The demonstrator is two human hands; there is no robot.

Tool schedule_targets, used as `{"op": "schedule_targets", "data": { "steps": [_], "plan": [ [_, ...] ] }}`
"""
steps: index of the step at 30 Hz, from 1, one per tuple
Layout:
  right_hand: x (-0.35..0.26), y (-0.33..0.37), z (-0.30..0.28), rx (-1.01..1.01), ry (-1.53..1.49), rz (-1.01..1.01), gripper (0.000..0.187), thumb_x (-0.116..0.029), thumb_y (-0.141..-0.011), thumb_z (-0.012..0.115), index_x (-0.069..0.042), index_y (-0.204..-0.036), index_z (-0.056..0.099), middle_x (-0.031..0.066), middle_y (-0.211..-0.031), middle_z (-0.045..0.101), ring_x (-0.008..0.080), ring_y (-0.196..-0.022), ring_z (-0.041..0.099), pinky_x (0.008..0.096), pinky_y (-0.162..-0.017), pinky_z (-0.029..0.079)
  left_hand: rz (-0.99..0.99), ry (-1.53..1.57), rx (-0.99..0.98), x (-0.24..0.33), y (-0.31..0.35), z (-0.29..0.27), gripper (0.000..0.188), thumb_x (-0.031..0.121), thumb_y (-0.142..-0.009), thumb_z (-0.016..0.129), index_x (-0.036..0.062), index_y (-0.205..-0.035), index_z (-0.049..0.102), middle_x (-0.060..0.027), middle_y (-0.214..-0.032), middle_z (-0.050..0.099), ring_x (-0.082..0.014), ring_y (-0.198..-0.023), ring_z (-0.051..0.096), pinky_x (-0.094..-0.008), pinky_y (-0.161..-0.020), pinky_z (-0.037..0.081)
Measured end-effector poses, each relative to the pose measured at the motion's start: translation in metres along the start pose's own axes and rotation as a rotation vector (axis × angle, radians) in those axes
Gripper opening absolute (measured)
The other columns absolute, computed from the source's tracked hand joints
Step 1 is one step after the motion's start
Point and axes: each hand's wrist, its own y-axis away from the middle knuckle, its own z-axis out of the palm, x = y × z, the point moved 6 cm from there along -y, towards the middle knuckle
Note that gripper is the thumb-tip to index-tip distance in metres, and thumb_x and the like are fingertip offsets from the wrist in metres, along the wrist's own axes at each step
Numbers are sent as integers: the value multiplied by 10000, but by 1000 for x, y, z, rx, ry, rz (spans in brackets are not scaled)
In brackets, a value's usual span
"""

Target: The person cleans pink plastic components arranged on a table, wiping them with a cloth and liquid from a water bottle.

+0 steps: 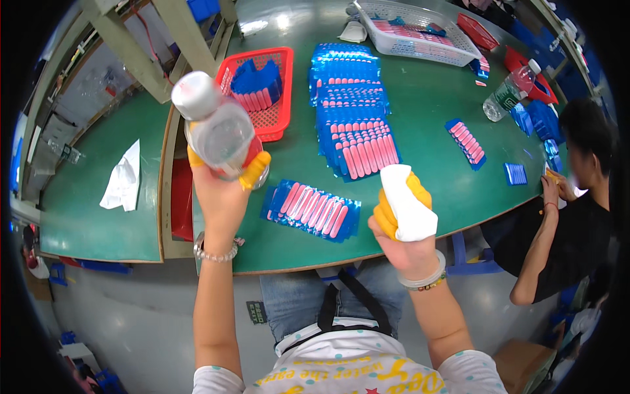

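Note:
My left hand [220, 203], with yellow finger covers on some fingers, is closed around a clear plastic bottle [225, 138] with a white cap. The bottle is raised above the table's left end and tilted, slightly blurred. My right hand [408, 257], its fingertips also in yellow covers, grips a folded white cloth [408, 205] over the front of the table. Between my hands lies a small pile of blue foil packs with pink stick-shaped pieces [312, 209]. Beyond it stretches a long overlapping row of the same packs [361, 141].
A red basket [287, 98] holding packs stands behind the bottle. At the back is a white basket [426, 54] of packs. Single packs [466, 143] and a water bottle [506, 97] are at right, near a seated co-worker [558, 223]. A white cloth [123, 180] lies on the left table.

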Motion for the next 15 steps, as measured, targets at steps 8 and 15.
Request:
{"op": "schedule_targets", "data": {
  "steps": [8, 15],
  "plan": [
    [15, 1, 13, 10, -86, -52, 396, -112, -976, 613, -70, -1347, 480, 64, -1167, 644, 162, -1005, 663, 319, -850, 565, 649, -758, -58, 67, 46, 4, 779, -20, -570, 848, 106, -1300, 609, -128, -1239, 528, -310, -1086, 538, -388, -886, 479],
    [20, 0, 16, 61, 99, -137, 296, -131, -992, 624, -58, -1262, 528, 51, -1103, 655, 83, -907, 665, 220, -742, 562, 744, -1036, -68, 88, 43, 2, 614, 69, -626, 833, 187, -1209, 681, -81, -1312, 577, -304, -1148, 550, -468, -974, 396]
  ]
}}
